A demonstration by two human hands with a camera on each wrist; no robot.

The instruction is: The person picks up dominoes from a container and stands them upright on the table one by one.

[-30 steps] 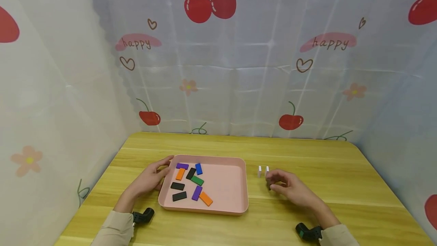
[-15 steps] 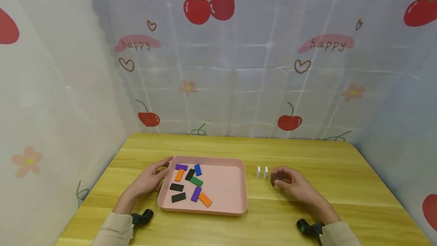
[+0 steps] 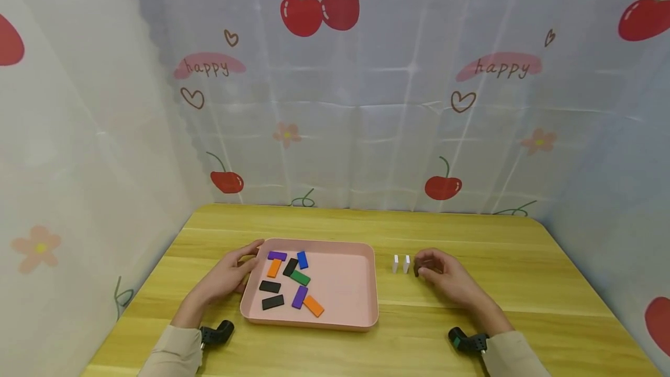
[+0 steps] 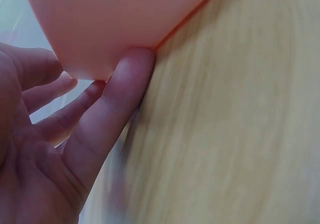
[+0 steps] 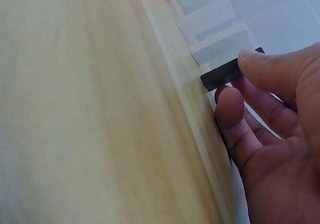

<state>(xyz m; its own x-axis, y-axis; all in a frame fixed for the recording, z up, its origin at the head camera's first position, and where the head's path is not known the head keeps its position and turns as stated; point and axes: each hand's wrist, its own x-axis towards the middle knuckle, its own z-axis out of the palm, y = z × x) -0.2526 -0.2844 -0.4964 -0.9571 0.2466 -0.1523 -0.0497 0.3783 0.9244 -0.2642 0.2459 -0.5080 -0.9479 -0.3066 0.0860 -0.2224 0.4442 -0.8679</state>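
My right hand (image 3: 444, 277) pinches a black domino (image 5: 220, 76) on edge between thumb and fingers, close over the table. Just left of it stand two white dominoes, a nearer one (image 3: 406, 264) and a farther one (image 3: 395, 263), upright and parallel with a small gap between them. My left hand (image 3: 230, 272) rests against the outside of the pink tray (image 3: 345, 326) at its left end. In the left wrist view the thumb (image 4: 117, 92) lies along the tray wall low down, with the other fingers spread farther along it.
Several dominoes lie flat in the left half of the tray, among them a green one (image 3: 300, 277), a blue one (image 3: 302, 259) and an orange one (image 3: 314, 306). The wooden table (image 3: 419, 342) ends at a cherry-print curtain (image 3: 356, 150) behind and at the sides.
My right hand has shifted to the right, away from the white dominoes, then slightly back left, with the black domino held. My left hand stays at the tray.
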